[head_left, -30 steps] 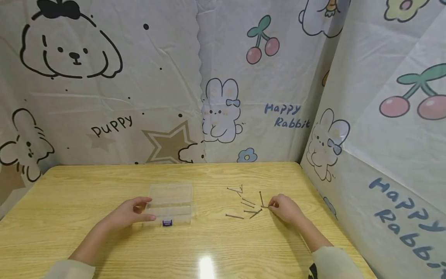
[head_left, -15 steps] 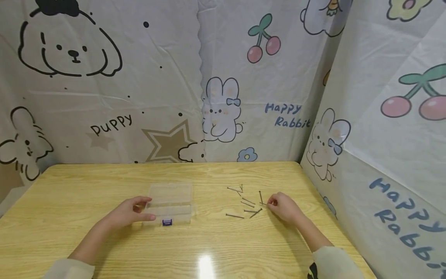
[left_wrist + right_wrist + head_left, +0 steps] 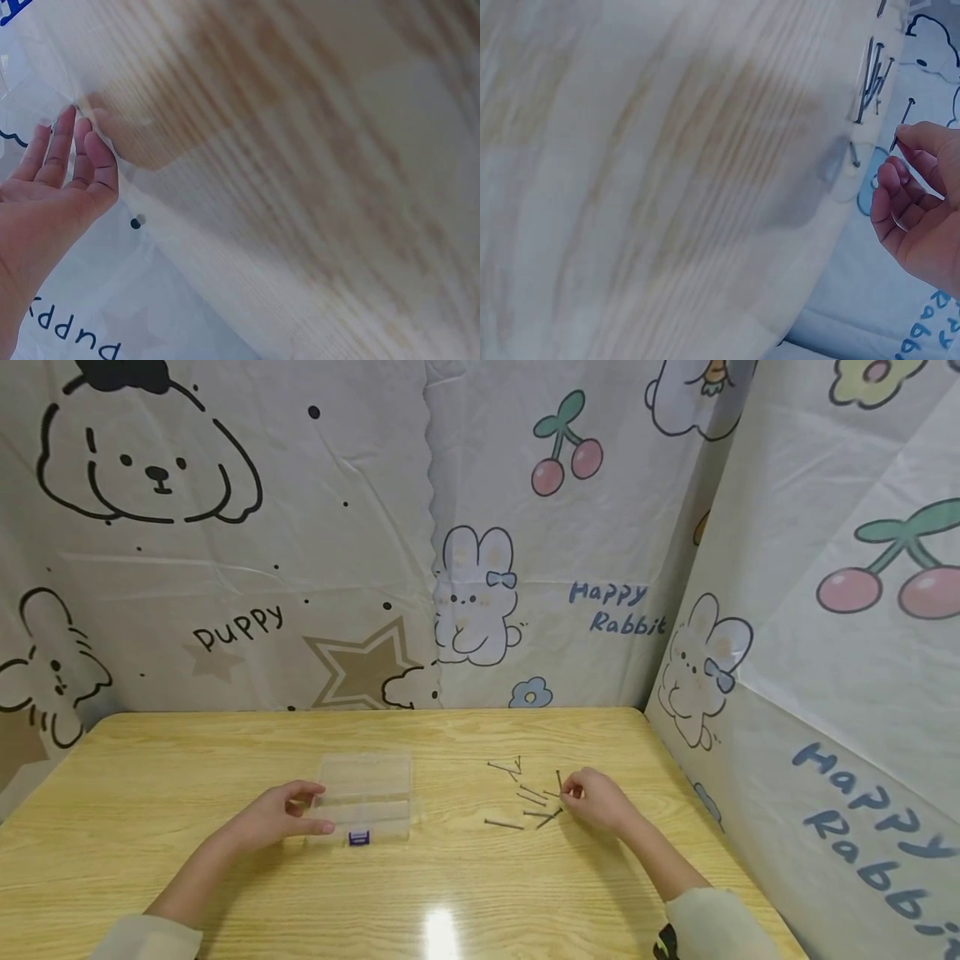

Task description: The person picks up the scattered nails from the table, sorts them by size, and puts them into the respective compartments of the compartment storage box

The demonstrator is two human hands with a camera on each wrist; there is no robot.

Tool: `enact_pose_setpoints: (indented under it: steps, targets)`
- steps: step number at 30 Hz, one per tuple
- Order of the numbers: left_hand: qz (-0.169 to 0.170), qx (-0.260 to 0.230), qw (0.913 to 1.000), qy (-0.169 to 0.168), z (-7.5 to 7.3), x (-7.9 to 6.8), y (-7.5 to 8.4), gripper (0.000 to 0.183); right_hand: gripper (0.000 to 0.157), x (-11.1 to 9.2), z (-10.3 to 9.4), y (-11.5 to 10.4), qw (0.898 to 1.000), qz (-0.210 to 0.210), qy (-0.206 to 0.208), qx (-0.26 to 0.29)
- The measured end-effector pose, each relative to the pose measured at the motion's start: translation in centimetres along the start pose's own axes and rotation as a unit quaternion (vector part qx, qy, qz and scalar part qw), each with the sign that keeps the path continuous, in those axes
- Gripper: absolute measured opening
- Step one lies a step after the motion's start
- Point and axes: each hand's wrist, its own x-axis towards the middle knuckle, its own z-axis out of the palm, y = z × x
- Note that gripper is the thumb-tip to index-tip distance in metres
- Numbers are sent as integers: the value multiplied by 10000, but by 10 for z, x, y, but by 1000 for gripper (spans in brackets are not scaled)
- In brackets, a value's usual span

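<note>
A clear plastic storage box (image 3: 367, 777) with a blue-purple latch (image 3: 359, 838) at its front lies on the table. At the box's left edge is my left hand (image 3: 281, 814), thumb and fingertips touching it with the fingers relaxed. My right hand (image 3: 600, 797) pinches a thin nail (image 3: 905, 118) between thumb and index finger; in the right wrist view its head points away from the hand. Several loose nails (image 3: 504, 824) are scattered on the wood between the box and my right hand. One upright-looking nail (image 3: 558, 779) lies right beside my fingertips.
The wood-grain table (image 3: 300, 893) ends at a back wall covered in printed cloth (image 3: 360, 527). A second cloth panel (image 3: 847, 693) runs along the table's right edge. A light reflection shows near the front.
My right hand has moved left and slightly up, carrying the nail in its pinch towards the other nails. The left hand and the box hold their place.
</note>
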Motion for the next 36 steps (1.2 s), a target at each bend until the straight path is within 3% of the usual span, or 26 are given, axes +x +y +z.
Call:
enact_pose_setpoints:
  steps: [23,36]
  targets:
    - [-131,-70,9999,47,3,2,1,81,7,25,2,-58,9956,-939,-34,-55]
    - [100,-85,9999,52,6,2,-4,80,8,34,11,-92,9916,-1271,-211,-122]
